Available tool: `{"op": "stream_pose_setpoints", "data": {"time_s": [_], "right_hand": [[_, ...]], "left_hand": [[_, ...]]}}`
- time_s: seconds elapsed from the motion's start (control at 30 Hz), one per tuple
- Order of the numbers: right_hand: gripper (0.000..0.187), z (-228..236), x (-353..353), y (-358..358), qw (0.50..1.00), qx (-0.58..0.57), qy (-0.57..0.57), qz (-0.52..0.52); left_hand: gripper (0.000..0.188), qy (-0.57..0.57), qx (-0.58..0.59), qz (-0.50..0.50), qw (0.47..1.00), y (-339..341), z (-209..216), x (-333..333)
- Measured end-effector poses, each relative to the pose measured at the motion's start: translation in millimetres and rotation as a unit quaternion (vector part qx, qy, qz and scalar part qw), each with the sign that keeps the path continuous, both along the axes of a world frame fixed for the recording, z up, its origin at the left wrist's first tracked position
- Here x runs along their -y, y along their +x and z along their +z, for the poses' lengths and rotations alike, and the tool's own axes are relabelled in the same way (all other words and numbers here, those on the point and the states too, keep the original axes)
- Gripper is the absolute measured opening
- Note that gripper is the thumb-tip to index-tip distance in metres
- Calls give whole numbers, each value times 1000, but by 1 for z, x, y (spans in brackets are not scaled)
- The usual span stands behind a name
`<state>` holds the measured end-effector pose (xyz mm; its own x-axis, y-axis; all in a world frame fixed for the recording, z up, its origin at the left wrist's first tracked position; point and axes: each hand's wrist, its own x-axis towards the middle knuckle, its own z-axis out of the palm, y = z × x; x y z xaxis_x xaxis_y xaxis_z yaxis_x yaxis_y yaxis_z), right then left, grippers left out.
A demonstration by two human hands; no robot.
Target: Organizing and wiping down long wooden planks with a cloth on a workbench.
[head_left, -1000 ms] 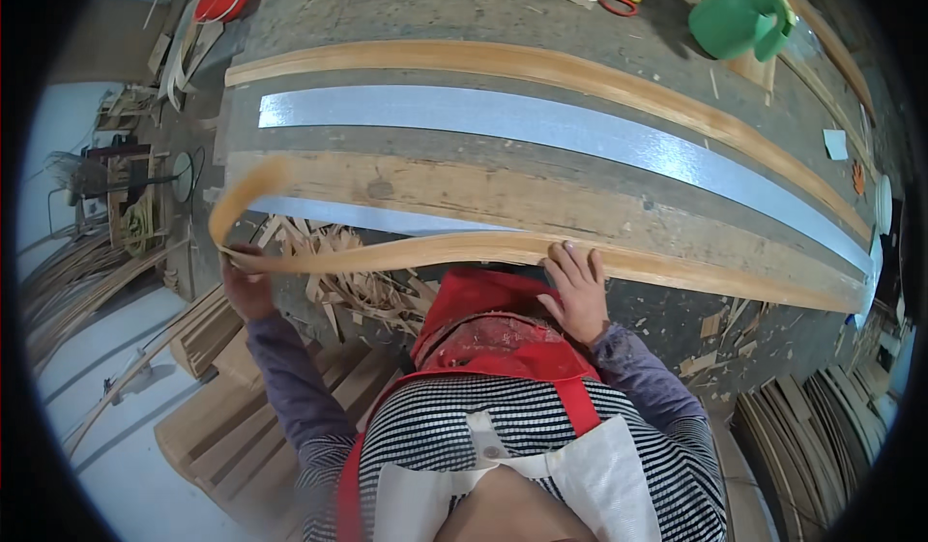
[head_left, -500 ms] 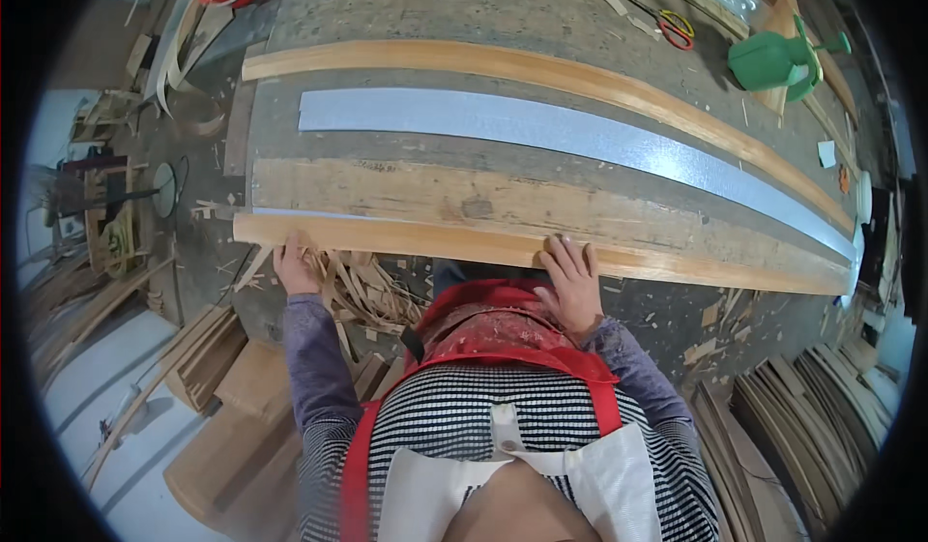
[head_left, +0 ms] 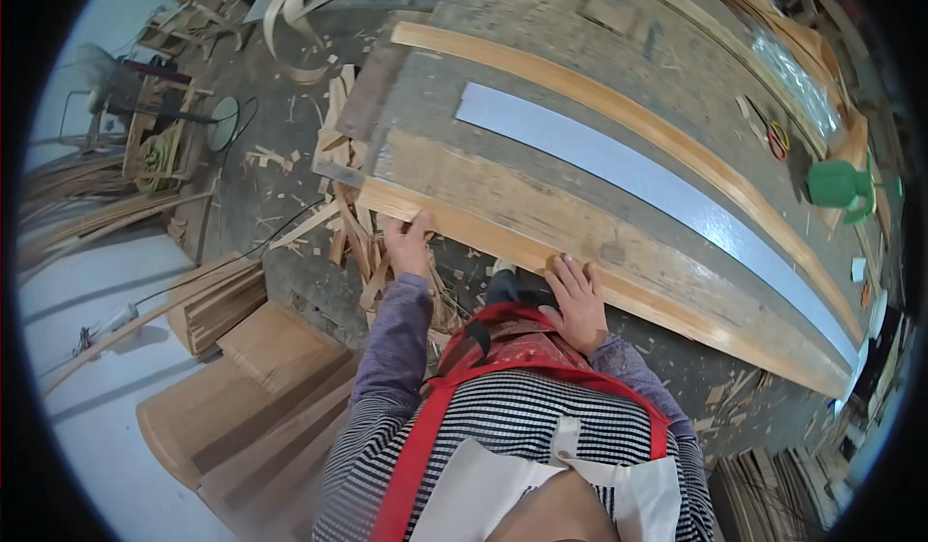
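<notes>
A long pale wooden strip (head_left: 464,231) lies along the near edge of the workbench. Close to its left end, my left hand (head_left: 408,245) is closed on the front edge. My right hand (head_left: 577,302) rests farther right, fingers stretched over the strip's edge and thumb spread toward my body. A thin whitish line shows along part of the strip's far side. Beyond a worn board (head_left: 565,215) lies a long bluish-white strip (head_left: 599,165), glossy toward its right end. Past that, a second wooden strip (head_left: 580,87) runs roughly parallel, touched by neither hand.
On the bench's far right are a green spray bottle (head_left: 837,184), scissors (head_left: 778,140) and clear plastic wrap (head_left: 795,73). Wood offcuts (head_left: 353,237) and shavings litter the floor at the left. Curved boards (head_left: 232,397) lie beside me; a fan (head_left: 224,124) stands farther left.
My view has turned, so the bench and strips now slant more steeply down to the right. Both hands remain at the near wooden strip, with similar placement.
</notes>
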<state>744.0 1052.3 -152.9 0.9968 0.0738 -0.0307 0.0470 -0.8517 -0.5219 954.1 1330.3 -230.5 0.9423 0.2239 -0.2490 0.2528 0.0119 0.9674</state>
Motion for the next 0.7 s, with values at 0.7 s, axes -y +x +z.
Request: {"op": "stream_pose_setpoints", "data": {"time_s": [0.7], "right_hand": [[65, -11, -99, 132, 991, -6, -24, 128]], "left_hand": [[68, 500, 223, -432, 717, 0, 60, -16]]}}
